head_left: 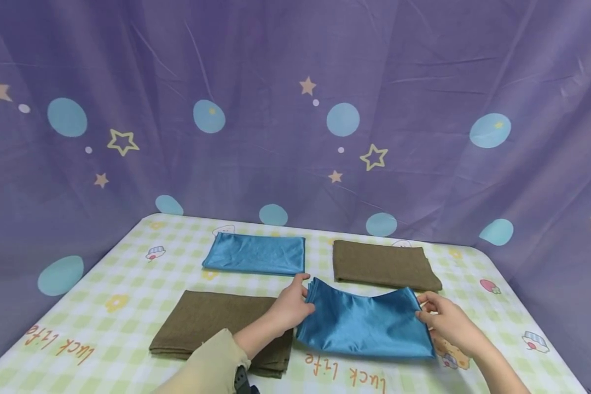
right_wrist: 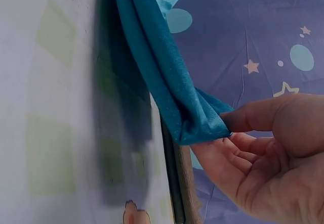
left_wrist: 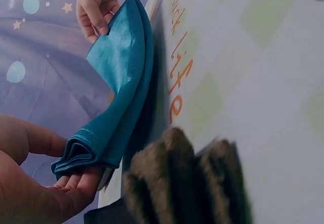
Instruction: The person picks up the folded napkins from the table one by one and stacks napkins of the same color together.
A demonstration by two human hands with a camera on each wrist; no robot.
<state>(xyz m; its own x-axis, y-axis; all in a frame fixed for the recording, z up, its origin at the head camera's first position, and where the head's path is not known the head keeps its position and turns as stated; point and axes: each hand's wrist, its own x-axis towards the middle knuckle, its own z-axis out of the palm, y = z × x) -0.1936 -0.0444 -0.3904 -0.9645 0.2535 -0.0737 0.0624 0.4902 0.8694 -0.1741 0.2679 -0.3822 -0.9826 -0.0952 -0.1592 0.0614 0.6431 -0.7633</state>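
A folded, shiny blue satin cloth point(head_left: 366, 320) hangs between my two hands, its upper edge sagging in the middle. My left hand point(head_left: 291, 307) grips its left end, thumb on one side and fingers beneath the folded layers point(left_wrist: 83, 155). At the right end, my right hand point(head_left: 448, 320) pinches a corner between thumb and fingers point(right_wrist: 243, 155). Both wrist views show the cloth lifted off the table, with a shadow under it. Below my left forearm lies a folded brown cloth point(head_left: 212, 320), partly covered by that arm.
Behind, a second folded blue cloth point(head_left: 256, 254) lies at the back left and another folded brown cloth point(head_left: 381, 265) at the back right. A green-checked tablecloth point(head_left: 108, 334) covers the table. A purple curtain point(head_left: 276, 71) with stars and blue dots hangs along the back.
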